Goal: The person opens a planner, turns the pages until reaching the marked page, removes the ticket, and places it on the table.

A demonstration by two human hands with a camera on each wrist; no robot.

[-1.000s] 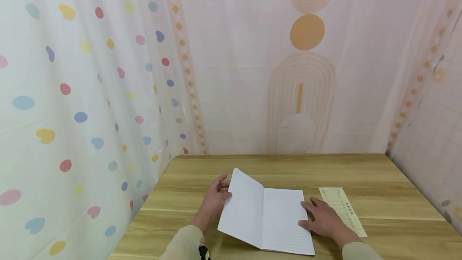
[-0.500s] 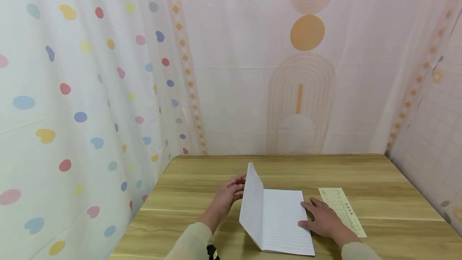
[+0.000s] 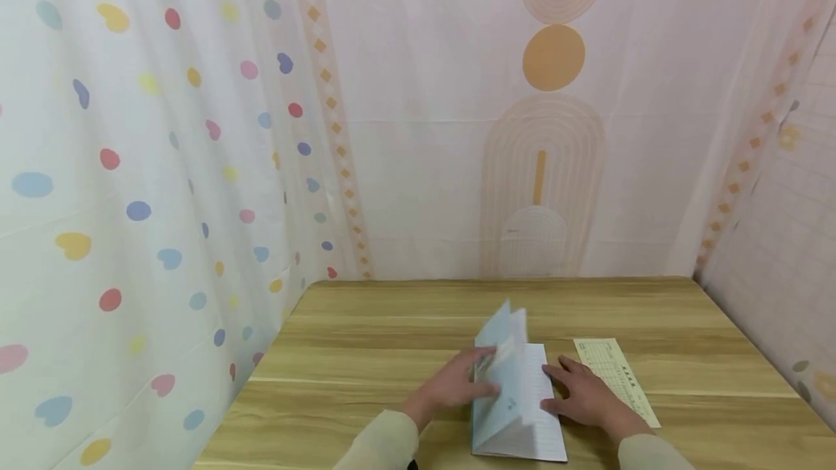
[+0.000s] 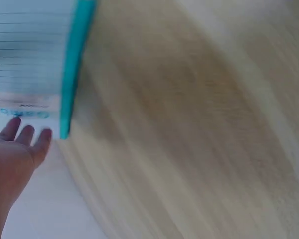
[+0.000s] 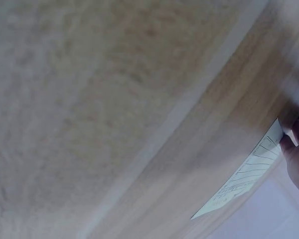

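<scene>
A notebook with a pale blue cover (image 3: 498,390) lies on the table, its cover and some pages swung up and leaning rightward over a white lined page (image 3: 547,412). My left hand (image 3: 453,383) touches the outside of that cover with extended fingers, blurred by motion. In the left wrist view, the fingers lie against the cover's printed lettering, near the teal spine (image 4: 75,64). My right hand (image 3: 583,394) rests at the notebook's right edge, thumb and fingertips on the page. Just beyond it is a pale yellow printed slip (image 3: 619,376), partly covered by the hand.
The wooden table (image 3: 366,332) has its back edge against a patterned curtain (image 3: 418,165). Another curtain with coloured spots (image 3: 170,260) hangs along the left side.
My left hand has moved right, swinging the notebook's cover and pages from the left side up and over towards the right. The right hand and the slip stay put.
</scene>
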